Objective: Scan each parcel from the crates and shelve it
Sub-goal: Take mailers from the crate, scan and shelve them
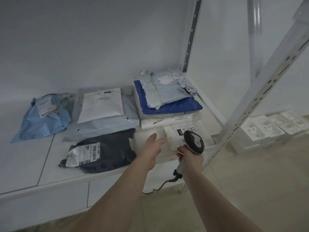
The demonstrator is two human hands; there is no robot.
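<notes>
Now my left hand [153, 147] lies flat with straight fingers on the white plastic mailer parcel [175, 138] at the white metal shelf's [30, 163] front right corner, my right hand [189, 155] wrapped round the grey corded handheld scanner [194, 142], seemingly aimed at its label.

Both arms outstretched; left hand [153, 146] flat, fingers straight; right hand [189, 155] fist-curled, gripping.

We see dim, flat, bluish light with soft, faint shadows. The white parcel [182, 136] near the hands is washed out and blurred. The wide lens bends the shelf uprights [260, 91] at the right edge.
</notes>
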